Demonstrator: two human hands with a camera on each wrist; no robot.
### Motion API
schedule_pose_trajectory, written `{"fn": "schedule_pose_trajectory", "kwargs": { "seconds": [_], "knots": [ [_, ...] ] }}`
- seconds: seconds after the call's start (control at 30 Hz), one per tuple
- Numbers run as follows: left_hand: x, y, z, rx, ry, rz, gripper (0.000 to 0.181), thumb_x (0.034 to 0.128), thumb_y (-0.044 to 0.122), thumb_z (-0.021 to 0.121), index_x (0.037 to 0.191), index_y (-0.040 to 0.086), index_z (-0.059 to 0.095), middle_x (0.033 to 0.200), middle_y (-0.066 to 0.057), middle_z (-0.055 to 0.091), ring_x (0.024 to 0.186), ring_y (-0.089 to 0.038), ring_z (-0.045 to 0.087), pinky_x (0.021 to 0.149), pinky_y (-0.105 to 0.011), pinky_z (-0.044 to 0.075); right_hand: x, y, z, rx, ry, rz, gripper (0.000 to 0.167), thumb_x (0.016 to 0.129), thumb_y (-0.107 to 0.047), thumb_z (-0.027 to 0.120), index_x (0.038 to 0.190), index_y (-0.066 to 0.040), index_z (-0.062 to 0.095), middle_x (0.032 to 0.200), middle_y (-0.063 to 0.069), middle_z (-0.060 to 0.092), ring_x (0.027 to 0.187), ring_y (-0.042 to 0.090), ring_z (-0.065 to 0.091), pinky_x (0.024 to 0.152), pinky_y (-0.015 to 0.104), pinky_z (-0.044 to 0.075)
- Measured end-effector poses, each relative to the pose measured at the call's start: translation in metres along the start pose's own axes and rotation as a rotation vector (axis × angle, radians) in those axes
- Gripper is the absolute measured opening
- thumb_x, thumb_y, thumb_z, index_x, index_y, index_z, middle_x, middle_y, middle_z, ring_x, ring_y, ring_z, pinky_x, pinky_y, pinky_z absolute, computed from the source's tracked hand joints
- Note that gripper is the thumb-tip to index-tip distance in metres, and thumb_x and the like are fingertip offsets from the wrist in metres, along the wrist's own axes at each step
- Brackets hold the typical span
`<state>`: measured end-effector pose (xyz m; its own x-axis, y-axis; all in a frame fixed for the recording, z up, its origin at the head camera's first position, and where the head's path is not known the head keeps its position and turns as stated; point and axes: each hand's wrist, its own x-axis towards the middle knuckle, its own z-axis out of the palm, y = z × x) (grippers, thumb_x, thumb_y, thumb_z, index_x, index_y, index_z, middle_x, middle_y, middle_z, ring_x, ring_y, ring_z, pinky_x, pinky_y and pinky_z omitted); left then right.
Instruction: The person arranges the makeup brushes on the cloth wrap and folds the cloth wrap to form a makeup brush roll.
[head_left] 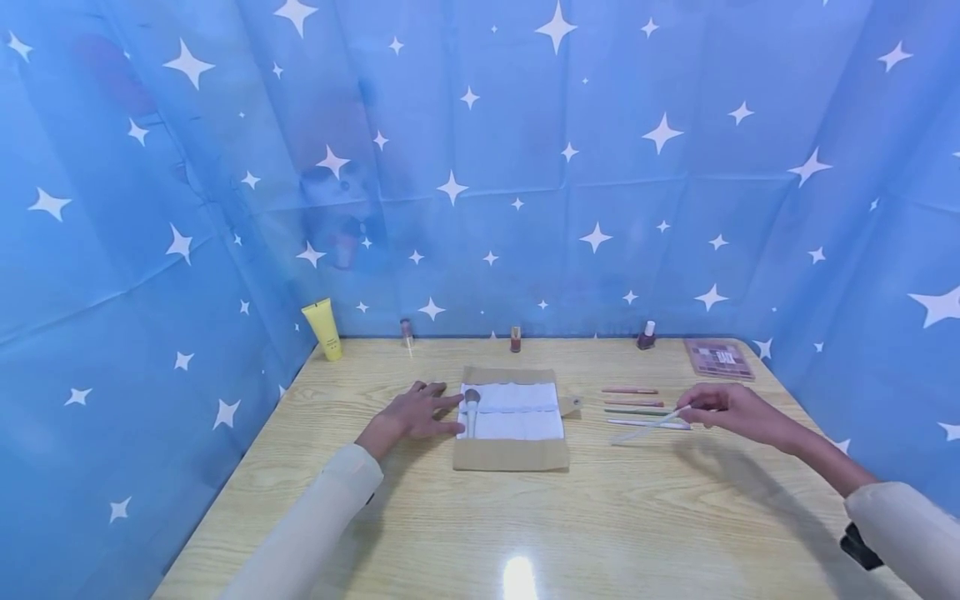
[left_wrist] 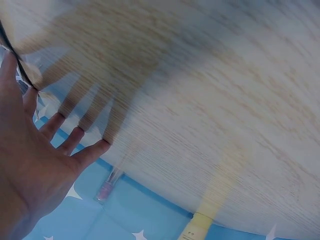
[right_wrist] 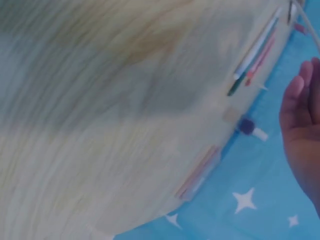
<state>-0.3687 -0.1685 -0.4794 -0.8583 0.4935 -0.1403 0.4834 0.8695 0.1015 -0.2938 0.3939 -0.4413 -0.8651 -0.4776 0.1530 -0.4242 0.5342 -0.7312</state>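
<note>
An unfolded tan brush roll (head_left: 510, 455) with a white lining lies at the middle of the table. One makeup brush (head_left: 471, 408) with fluffy dark bristles sits along its left side. My left hand (head_left: 420, 412), fingers spread, rests at the roll's left edge; its fingertips also touch down in the left wrist view. To the right, my right hand (head_left: 738, 412) pinches a slim white makeup brush (head_left: 647, 432), held slanted over the table. Below and behind it lie several thin brushes in a row, among them a pink brush (head_left: 630, 391) and a green brush (head_left: 637, 412).
Along the back edge stand a yellow tube (head_left: 323, 330), a small clear tube with a purplish cap (head_left: 407, 332), a small red bottle (head_left: 515, 339) and a dark nail polish bottle (head_left: 647, 336). A palette (head_left: 718, 358) lies at the back right. A starry blue curtain (head_left: 510, 250) surrounds the table.
</note>
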Motion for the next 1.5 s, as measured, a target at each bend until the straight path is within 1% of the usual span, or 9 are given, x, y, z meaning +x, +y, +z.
{"fn": "schedule_pose_trajectory", "kwargs": {
  "seconds": [0.2,0.33,0.43,0.63,0.73,0.83,1.1,1.3,1.5],
  "knots": [
    [-0.003,0.001,-0.002,-0.017,-0.001,0.003,0.073,0.0981,0.071,0.051,0.161,0.035,0.04,0.168,-0.012,0.03,0.151,-0.043,0.03,0.114,-0.064,0.037,0.013,-0.016,0.0,0.104,0.037,0.099,0.033,0.104,-0.014,0.066,0.13,0.006,0.062,0.112,0.017,0.075,0.098,0.016,0.074,0.081,0.033,0.06],
    [-0.004,0.002,-0.003,-0.021,-0.005,0.007,0.073,0.0992,0.069,0.052,0.161,0.033,0.04,0.168,-0.013,0.03,0.151,-0.043,0.03,0.114,-0.064,0.037,0.024,-0.023,0.002,0.115,0.066,0.106,0.04,0.103,-0.014,0.067,0.134,0.01,0.059,0.117,0.018,0.074,0.101,0.007,0.072,0.084,0.028,0.059],
    [-0.004,0.003,-0.003,-0.026,-0.007,0.004,0.073,0.0995,0.068,0.052,0.161,0.032,0.04,0.168,-0.014,0.03,0.151,-0.043,0.029,0.114,-0.065,0.036,0.034,-0.028,0.004,0.132,0.08,0.12,0.042,0.102,-0.013,0.068,0.136,0.011,0.058,0.12,0.02,0.073,0.101,0.008,0.072,0.086,0.024,0.058],
    [-0.003,0.002,-0.003,-0.03,-0.016,-0.006,0.075,0.0987,0.071,0.05,0.161,0.032,0.039,0.169,-0.013,0.028,0.153,-0.044,0.026,0.115,-0.065,0.034,0.053,-0.04,0.007,0.126,0.079,0.171,0.045,0.103,-0.024,0.069,0.136,0.006,0.06,0.126,0.022,0.069,0.103,0.019,0.073,0.088,0.027,0.057],
    [-0.002,0.001,-0.002,-0.035,-0.016,-0.003,0.075,0.0986,0.071,0.05,0.162,0.033,0.039,0.169,-0.013,0.028,0.153,-0.043,0.026,0.116,-0.065,0.034,0.062,-0.046,0.01,0.122,0.071,0.173,0.045,0.103,-0.027,0.069,0.135,0.003,0.062,0.128,0.022,0.069,0.106,0.03,0.073,0.089,0.032,0.058],
    [-0.002,0.001,-0.002,-0.043,-0.014,-0.005,0.074,0.0987,0.071,0.05,0.161,0.033,0.039,0.169,-0.012,0.027,0.153,-0.043,0.026,0.116,-0.065,0.034,0.069,-0.053,0.013,0.121,0.059,0.177,0.048,0.102,-0.028,0.069,0.138,0.003,0.062,0.129,0.023,0.068,0.107,0.035,0.072,0.089,0.035,0.059],
    [0.0,0.0,0.001,-0.041,-0.01,-0.011,0.075,0.0983,0.072,0.05,0.161,0.033,0.04,0.17,-0.012,0.027,0.152,-0.042,0.027,0.115,-0.064,0.035,0.091,-0.064,0.023,0.163,0.04,0.179,0.053,0.102,-0.027,0.07,0.14,0.007,0.058,0.121,0.022,0.073,0.101,0.036,0.074,0.086,0.038,0.061],
    [0.0,-0.001,0.002,-0.019,-0.011,-0.007,0.075,0.0987,0.073,0.047,0.162,0.035,0.037,0.17,-0.011,0.026,0.153,-0.041,0.027,0.116,-0.064,0.034,0.11,-0.071,0.027,0.219,0.037,0.157,0.051,0.103,-0.021,0.068,0.141,0.011,0.055,0.12,0.027,0.072,0.097,0.024,0.076,0.082,0.037,0.062],
    [0.0,0.0,0.001,-0.019,-0.014,-0.008,0.075,0.0986,0.073,0.047,0.162,0.035,0.037,0.17,-0.012,0.027,0.152,-0.041,0.028,0.115,-0.064,0.035,0.13,-0.074,0.035,0.245,0.052,0.155,0.049,0.104,-0.019,0.067,0.141,0.012,0.055,0.122,0.028,0.071,0.105,0.035,0.074,0.082,0.036,0.063]
  ]
}}
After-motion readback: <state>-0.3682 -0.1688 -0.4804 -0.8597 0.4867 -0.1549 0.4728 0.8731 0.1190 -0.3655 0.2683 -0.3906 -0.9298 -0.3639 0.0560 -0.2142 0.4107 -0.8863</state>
